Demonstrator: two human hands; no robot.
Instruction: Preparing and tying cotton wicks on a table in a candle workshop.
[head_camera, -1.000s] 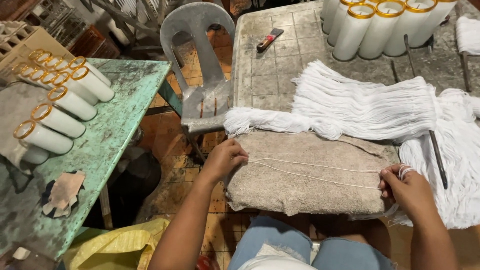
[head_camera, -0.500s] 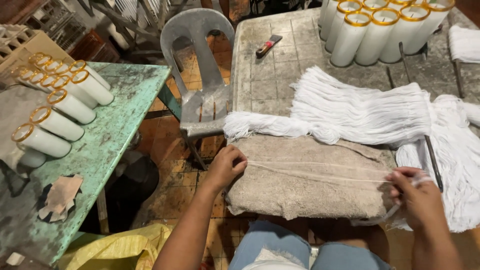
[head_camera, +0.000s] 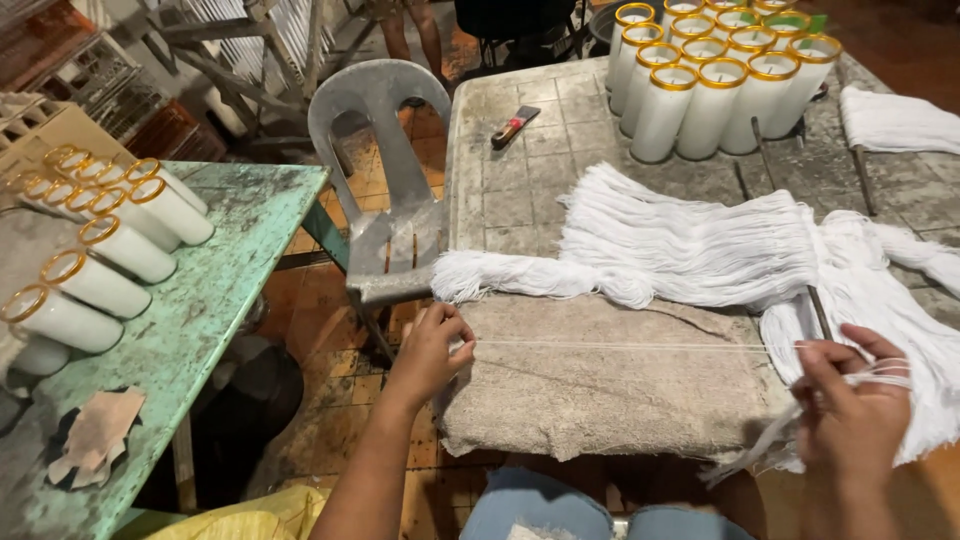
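A thin white string (head_camera: 620, 346) is stretched taut across a grey cloth pad (head_camera: 600, 385) at the table's near edge. My left hand (head_camera: 432, 350) pinches its left end at the pad's left corner. My right hand (head_camera: 852, 405) grips the right end, with a few loose strands trailing from the fingers. Just beyond the pad lies a large bundle of white cotton strands (head_camera: 690, 245), fanned out across the table. A thin dark rod (head_camera: 818, 310) lies among the strands close to my right hand.
White candles with gold rims (head_camera: 715, 75) stand at the back of the grey table (head_camera: 520, 190). A red-handled knife (head_camera: 514, 126) lies near them. A grey plastic chair (head_camera: 385, 190) stands to the left. Several candles (head_camera: 100, 250) lie on a green table (head_camera: 220, 290).
My left hand slid down and inward along the pad's left corner. My right hand shifted right, pulling the string tight. The view moved slightly nearer.
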